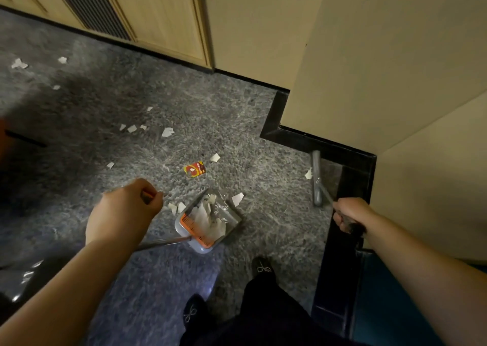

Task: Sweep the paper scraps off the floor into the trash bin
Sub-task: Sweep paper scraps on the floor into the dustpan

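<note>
Head view, 1 dustpan (210, 221), 1 broom (317, 181), 2 hands gripping

Grey speckled floor (237, 124) looks like polished stone, faintly glossy; black skirting (342, 150) shines more. Dustpan (205, 224) is pale translucent plastic with an orange comb edge and a metal handle. Paper scraps (167, 132) are matt white, torn. Cabinet doors (163, 16) show light wood grain

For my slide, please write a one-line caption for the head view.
Left hand holds the dustpan; right hand holds the broom; paper scraps remain.
</note>
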`<state>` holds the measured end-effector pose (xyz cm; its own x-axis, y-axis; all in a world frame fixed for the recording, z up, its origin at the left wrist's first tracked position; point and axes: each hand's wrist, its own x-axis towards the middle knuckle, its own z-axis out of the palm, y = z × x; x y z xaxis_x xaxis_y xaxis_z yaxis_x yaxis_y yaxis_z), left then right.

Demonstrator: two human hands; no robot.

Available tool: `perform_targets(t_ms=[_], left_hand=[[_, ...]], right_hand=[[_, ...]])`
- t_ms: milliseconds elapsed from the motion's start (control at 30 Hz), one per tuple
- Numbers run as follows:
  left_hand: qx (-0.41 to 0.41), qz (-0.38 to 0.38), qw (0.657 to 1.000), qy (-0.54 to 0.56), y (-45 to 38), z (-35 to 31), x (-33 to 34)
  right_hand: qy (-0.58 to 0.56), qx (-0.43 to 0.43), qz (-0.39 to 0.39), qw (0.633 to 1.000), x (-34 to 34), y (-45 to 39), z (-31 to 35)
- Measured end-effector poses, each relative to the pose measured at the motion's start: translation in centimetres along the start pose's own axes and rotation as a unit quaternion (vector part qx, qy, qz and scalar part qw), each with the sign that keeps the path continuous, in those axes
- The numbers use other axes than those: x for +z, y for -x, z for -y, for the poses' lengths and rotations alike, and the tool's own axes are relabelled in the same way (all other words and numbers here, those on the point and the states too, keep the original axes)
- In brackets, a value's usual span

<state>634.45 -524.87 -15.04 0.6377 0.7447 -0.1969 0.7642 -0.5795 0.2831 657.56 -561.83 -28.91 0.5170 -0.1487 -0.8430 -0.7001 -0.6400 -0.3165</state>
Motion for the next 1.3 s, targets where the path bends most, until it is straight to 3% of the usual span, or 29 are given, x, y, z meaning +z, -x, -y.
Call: perform_targets(t_ms=[200, 400, 533, 767, 900, 1067, 1200, 1300], left_hand=[[-0.02, -0.019, 1.0, 0.013, 0.0, -2.1, 0.4], [-0.042, -0.037, 0.998, 0.03, 0.0, -1.8, 0.2], [-0.051, -0.05, 0.997, 0.04, 0.5, -0.3, -0.3], [-0.081, -0.042, 0.995, 0.04, 2.3, 3.1, -1.4], [-0.098, -0.048, 0.993, 0.034, 4.0, 5.2, -2.2], [-0.112, -0.043, 0.992, 0.03, 5.2, 6.7, -2.7], [-0.107, -0.031, 0.993, 0.026, 5.4, 6.5, -2.9], [-0.093, -0.02, 0.995, 0.028, 5.4, 5.5, -3.0]], right_hand=[[0.04, 0.014, -0.006, 0.999, -0.9, -2.7, 3.9], [0.158, 0.008, 0.016, 0.987, -0.8, -4.3, 6.3], [0.215, 0.012, 0.073, 0.974, 0.9, -2.4, 6.2], [0.35, -0.044, 0.105, 0.93, 7.4, 3.4, 4.2], [0.296, -0.075, 0.132, 0.943, 10.2, 5.2, 3.1], [0.236, -0.069, 0.098, 0.964, 13.1, 5.8, 2.1], [0.101, -0.088, 0.098, 0.986, 12.0, 5.5, 0.9], [0.081, -0.101, 0.096, 0.987, 9.5, 5.0, 0.2]])
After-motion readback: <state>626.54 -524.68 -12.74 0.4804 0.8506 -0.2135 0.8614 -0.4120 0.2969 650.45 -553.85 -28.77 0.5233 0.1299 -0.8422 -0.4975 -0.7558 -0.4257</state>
